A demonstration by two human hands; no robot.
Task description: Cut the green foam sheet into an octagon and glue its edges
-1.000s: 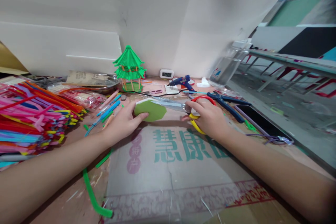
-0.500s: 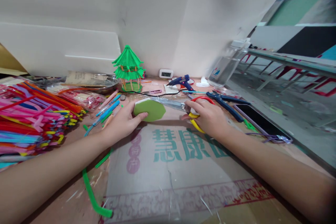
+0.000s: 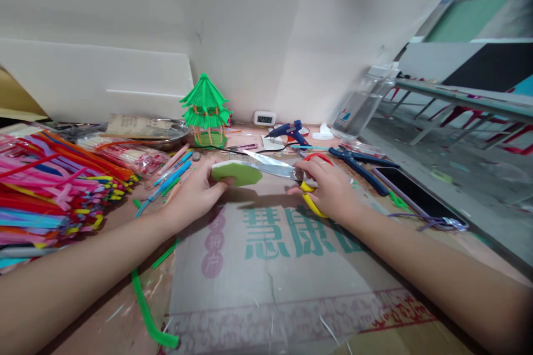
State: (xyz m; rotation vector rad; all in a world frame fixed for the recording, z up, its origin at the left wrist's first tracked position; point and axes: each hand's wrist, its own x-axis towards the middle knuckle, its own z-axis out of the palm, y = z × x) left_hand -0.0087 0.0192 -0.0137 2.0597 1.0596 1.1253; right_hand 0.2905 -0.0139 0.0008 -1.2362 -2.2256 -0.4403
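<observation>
My left hand [image 3: 194, 191] pinches a green foam piece [image 3: 237, 173] with a white edge, holding it just above the cardboard sheet [image 3: 266, 266]. My right hand [image 3: 328, 188] grips scissors [image 3: 287, 171] with red and yellow handles. Their silver blades point left and meet the far edge of the foam piece. A green pipe-cleaner pagoda [image 3: 206, 111] stands behind, near the wall.
A big pile of coloured pipe cleaners [image 3: 45, 188] fills the left. A blue glue gun [image 3: 289, 132], blue pliers [image 3: 358, 163], a phone [image 3: 412, 194], a clear bottle [image 3: 362, 102] and a small clock [image 3: 264, 118] lie at the back and right. A green pipe cleaner [image 3: 145, 310] lies near left.
The foam piece has tilted flatter, its face turned away, and the scissor blades have shifted slightly along its far edge. Both hands stay in about the same place.
</observation>
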